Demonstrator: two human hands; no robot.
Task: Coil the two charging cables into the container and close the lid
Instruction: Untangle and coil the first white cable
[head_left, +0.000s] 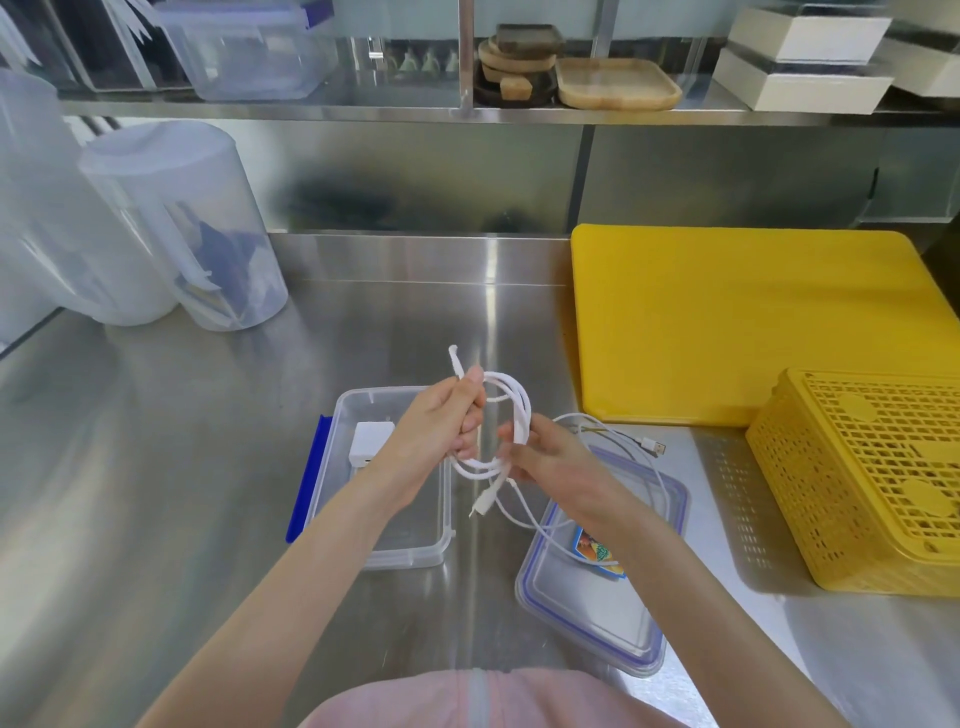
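A thick white charging cable (519, 410) is looped into a coil above the steel counter. My left hand (447, 421) is closed around its left side, with one end sticking up past my thumb. My right hand (530, 457) pinches the coil's right side, and a plug end dangles below. A thinner white cable (602, 431) lies loose on the counter and across the clear lid (597, 613), its USB plug to the right. The open clear container (395, 540) with a blue clip sits under my left forearm and holds a white charger block (371, 441).
A yellow cutting board (727, 322) lies at the back right, and a yellow slotted basket (872, 478) stands upside down at the right. Frosted plastic jugs (171, 223) stand at the back left. A shelf above holds boxes and wooden trays.
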